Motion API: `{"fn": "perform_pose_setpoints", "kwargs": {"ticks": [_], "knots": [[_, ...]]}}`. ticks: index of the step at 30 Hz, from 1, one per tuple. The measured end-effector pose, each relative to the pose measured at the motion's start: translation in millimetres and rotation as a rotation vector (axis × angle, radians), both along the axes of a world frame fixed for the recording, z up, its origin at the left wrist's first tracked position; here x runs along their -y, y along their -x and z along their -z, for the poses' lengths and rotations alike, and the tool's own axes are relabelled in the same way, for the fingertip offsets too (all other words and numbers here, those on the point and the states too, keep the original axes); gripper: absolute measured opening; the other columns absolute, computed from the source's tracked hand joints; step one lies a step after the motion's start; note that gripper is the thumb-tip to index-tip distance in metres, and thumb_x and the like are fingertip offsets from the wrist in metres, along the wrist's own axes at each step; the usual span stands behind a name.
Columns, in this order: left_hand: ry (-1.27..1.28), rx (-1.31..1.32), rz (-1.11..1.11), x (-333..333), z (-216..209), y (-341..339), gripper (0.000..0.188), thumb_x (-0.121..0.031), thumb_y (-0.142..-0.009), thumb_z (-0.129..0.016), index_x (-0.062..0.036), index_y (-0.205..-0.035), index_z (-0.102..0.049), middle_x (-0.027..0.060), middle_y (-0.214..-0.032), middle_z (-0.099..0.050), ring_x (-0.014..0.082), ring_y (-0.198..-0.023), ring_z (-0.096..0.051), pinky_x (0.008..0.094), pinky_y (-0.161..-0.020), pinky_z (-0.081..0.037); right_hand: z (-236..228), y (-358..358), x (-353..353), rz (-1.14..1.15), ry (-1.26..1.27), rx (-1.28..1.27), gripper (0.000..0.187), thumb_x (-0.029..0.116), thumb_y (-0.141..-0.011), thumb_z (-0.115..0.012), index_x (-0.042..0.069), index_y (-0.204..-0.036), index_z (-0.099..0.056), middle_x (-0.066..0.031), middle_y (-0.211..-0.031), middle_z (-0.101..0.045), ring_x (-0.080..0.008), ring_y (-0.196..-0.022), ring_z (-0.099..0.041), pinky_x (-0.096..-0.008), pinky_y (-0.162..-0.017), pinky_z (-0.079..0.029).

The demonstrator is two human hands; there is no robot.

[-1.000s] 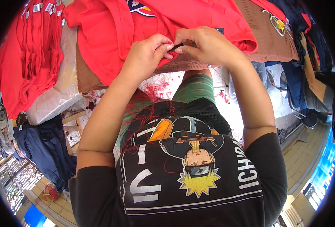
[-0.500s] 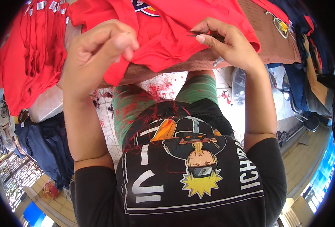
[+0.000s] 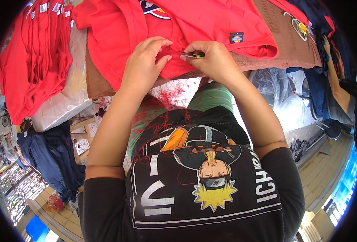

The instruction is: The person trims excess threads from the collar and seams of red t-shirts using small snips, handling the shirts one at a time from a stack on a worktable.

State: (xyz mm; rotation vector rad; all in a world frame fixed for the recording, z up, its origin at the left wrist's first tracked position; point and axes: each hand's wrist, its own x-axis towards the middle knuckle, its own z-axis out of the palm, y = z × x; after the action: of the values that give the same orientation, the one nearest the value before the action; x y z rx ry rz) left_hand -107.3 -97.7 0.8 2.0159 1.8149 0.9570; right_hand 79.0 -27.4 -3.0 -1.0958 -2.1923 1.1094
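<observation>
A red garment (image 3: 210, 24) with a round printed emblem lies spread on the brown cloth-covered table before me. My left hand (image 3: 144, 60) rests at its near edge, thumb and forefinger apart over the red fabric. Close to its right, my right hand (image 3: 212, 60) is closed around small thread snips (image 3: 194, 55) with a yellow-green part; their dark tips point left toward my left hand. A black label patch (image 3: 236, 38) shows on the garment beyond my right hand. Whether a loose thread lies between the hands is too small to tell.
A stack of red garments (image 3: 35, 60) hangs over a plastic-wrapped surface (image 3: 61, 109) at left, with dark blue garments (image 3: 51, 157) below. Red thread scraps (image 3: 174, 94) litter the floor and my lap. Another person's arm (image 3: 334, 74) is at far right, near dark clothes.
Both hands have come down toward me and closer together over the garment. The left moved right, the right moved left with the snips. The label patch is now uncovered.
</observation>
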Motion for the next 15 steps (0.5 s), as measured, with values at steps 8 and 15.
{"fn": "perform_pose_setpoints", "kwargs": {"ticks": [8,15], "knots": [[-0.098,-0.064,-0.011,-2,15,5,0.022,-0.012,-0.077,-0.074,-0.0057,-0.098,-0.072,0.0064,-0.107,-0.067,0.0218,-0.097,-0.064,0.0321,-0.084,-0.051,-6,0,-5,0.005,0.1,0.041,0.015,0.015,-0.083,-0.071,0.001,-0.088,-0.069,0.0008,-0.062,-0.055,-0.0043,-0.06,-0.046,-0.0243,-0.056,-0.041],[-0.121,-0.06,-0.039,0,8,-5,0.018,-0.012,-0.077,-0.074,-0.0054,-0.094,-0.072,0.0061,-0.104,-0.067,0.0217,-0.095,-0.064,0.0312,-0.083,-0.051,-6,-1,-6,-0.011,0.166,-0.006,0.015,0.015,-0.085,-0.07,0.0,-0.087,-0.069,0.0031,-0.062,-0.054,-0.003,-0.061,-0.045,-0.0231,-0.057,-0.04]]}}
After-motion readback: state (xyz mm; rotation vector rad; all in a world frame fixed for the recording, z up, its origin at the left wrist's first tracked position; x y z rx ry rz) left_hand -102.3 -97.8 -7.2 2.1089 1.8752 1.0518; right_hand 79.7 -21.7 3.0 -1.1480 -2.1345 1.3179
